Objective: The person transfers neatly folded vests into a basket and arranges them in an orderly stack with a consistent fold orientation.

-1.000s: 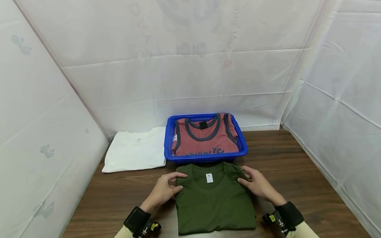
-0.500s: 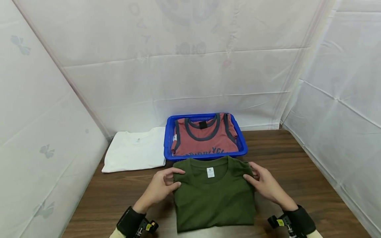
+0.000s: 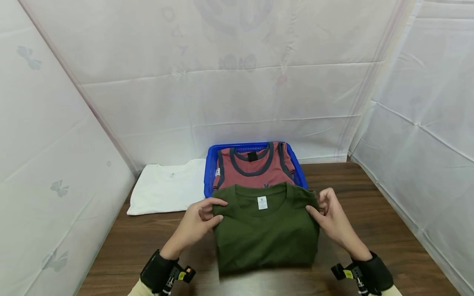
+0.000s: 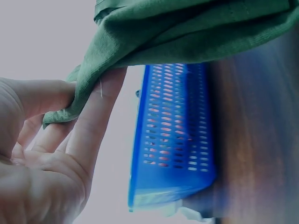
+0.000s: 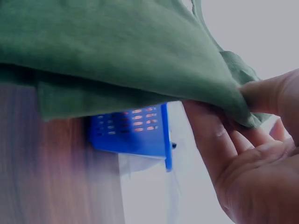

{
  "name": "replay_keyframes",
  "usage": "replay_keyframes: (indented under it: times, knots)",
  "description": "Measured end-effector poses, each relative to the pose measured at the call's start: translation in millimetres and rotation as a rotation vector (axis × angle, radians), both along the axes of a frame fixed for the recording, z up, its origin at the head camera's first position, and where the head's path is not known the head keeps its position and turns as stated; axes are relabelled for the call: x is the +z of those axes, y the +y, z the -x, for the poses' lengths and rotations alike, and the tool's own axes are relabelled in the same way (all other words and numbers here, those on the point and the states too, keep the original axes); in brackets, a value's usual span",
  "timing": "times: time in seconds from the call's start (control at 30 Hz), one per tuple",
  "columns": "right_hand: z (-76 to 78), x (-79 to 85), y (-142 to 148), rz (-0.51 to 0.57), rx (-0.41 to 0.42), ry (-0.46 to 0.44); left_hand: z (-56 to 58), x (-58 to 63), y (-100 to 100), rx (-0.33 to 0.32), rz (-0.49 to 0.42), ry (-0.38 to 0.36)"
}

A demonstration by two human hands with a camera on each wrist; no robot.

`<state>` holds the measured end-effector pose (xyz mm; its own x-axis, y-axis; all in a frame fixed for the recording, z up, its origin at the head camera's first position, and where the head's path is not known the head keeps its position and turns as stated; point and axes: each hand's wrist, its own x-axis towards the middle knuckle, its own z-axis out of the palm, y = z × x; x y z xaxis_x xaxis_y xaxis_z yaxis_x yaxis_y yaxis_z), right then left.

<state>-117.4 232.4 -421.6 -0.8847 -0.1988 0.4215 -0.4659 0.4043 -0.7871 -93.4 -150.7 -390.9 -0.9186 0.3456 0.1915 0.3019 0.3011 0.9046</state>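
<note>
Both hands hold up a folded dark green T-shirt (image 3: pixel 266 234), its neckline and white label facing up. At the shirt's left edge, the left hand (image 3: pixel 194 222) pinches the cloth between thumb and fingers. The right hand (image 3: pixel 335 218) pinches the opposite edge in the same way. In both wrist views the green cloth is caught between thumb and fingers and hangs above the wooden surface. Behind the shirt stands a blue basket (image 3: pixel 209 172) holding a folded red shirt (image 3: pixel 255 170) with dark grey trim. The green shirt hides the basket's front wall in the head view.
A folded white T-shirt (image 3: pixel 168 189) lies on the brown wooden table (image 3: pixel 355 197), left of the basket. White sheets (image 3: pixel 237 94) enclose the table at the back and on both sides.
The green T-shirt has risen off the table and moved toward the basket, now covering its front edge. Both hands travelled with it. The basket and white shirt stayed put.
</note>
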Motion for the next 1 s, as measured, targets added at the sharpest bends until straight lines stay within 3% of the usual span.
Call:
replay_keyframes:
  times: [0.17, 0.27, 0.53, 0.83, 1.0]
  knots:
    - [-6.3, 26.5, -12.0, -0.032, -0.026, 0.085, 5.0, 8.7, -0.9, 0.002, -0.035, 0.061]
    - [-4.5, 33.6, -14.5, -0.049, -0.018, 0.131, 8.6, 12.3, -1.3, 0.03, -0.026, 0.057]
    - [3.9, 42.9, -15.1, -0.073, 0.041, 0.281, 29.1, 0.5, -12.5, 0.084, 0.037, 0.072]
    - [9.9, 57.0, -19.2, -0.081, 0.065, 0.287, 35.3, 10.4, -14.2, 0.163, 0.025, 0.167]
    - [14.5, 69.8, -24.7, -0.103, 0.049, 0.292, 38.1, 16.8, -12.1, 0.142, -0.05, 0.176]
